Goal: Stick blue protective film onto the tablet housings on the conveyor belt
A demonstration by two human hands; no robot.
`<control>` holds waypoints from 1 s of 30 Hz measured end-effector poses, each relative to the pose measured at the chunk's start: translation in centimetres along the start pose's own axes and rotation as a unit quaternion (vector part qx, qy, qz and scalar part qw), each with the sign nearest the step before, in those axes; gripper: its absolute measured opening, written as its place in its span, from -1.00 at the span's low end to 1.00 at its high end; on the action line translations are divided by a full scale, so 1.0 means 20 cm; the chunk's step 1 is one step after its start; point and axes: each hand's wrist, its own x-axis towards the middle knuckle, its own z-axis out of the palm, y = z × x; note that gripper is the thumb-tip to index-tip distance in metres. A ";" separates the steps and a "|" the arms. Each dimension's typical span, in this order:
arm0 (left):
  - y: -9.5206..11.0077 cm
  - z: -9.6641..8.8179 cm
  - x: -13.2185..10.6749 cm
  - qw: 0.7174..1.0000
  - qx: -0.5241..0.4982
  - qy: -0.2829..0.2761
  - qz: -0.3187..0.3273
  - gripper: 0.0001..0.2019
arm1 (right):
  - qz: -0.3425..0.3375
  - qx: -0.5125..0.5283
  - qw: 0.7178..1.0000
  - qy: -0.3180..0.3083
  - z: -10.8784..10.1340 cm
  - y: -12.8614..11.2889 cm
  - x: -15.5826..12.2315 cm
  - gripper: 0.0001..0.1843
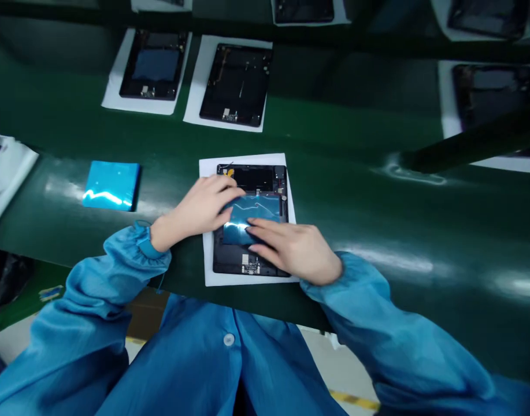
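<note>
Well, my right hand (303,251) rests loosely spread fingers on the blue panel (267,204) inside the open black device (227,260) on white paper (208,257). My left hand (202,203) curls at the panel's upper-left edge; pinching or not, I can't tell.

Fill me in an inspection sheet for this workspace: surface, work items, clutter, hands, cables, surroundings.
Surface: green tabletop, glossy, with light reflections.
Work items: opened tablet housing on a white sheet; a shiny blue panel lies in it.
Clutter: glossy blue block to the left; white sheeting at the left edge.
Hands: left hand has its fingers at the panel's left side; right hand has its fingertips on the panel.
Cables: yellow piece, perhaps a flex cable, near the housing's upper-left corner.
Surroundings: more opened tablets on white sheets farther back; dark bar at right, blurred.
</note>
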 end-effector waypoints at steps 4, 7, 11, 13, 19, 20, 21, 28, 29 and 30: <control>-0.16 0.01 -0.17 0.997 -0.030 0.025 -0.066 -0.23 | -0.075 -0.122 0.984 -0.102 0.07 0.02 0.19 -0.34; -0.19 0.04 -0.21 0.996 -0.041 0.002 -0.079 -0.10 | -0.039 -0.150 0.983 -0.098 0.10 0.04 0.28 -0.30; -0.17 0.06 -0.21 0.995 -0.044 -0.009 -0.089 -0.04 | -0.065 -0.144 0.980 -0.118 0.12 -0.02 0.23 -0.26; -0.17 0.06 -0.20 0.995 -0.045 -0.016 -0.090 -0.04 | -0.088 -0.130 0.979 -0.130 0.11 -0.04 0.17 -0.27; -0.17 0.05 -0.20 0.994 -0.046 -0.024 -0.098 -0.04 | 0.037 -0.136 0.986 -0.087 0.09 0.01 0.13 -0.28; -0.17 0.05 -0.20 0.994 -0.045 -0.023 -0.099 -0.04 | 0.025 -0.126 0.987 -0.096 0.09 0.01 0.12 -0.29; -0.17 0.05 -0.20 0.994 -0.044 -0.023 -0.099 -0.04 | 0.001 -0.113 0.987 -0.110 0.09 0.01 0.12 -0.31; -0.16 0.00 -0.20 0.994 -0.019 -0.042 -0.103 -0.07 | 0.012 -0.123 0.990 -0.072 0.09 0.05 0.07 -0.34; -0.16 -0.02 -0.18 0.994 -0.011 -0.048 -0.102 -0.07 | -0.009 -0.118 0.990 -0.071 0.09 0.06 0.05 -0.36; -0.15 -0.04 -0.17 0.993 -0.003 -0.053 -0.101 -0.10 | -0.034 -0.111 0.991 -0.070 0.08 0.08 0.04 -0.38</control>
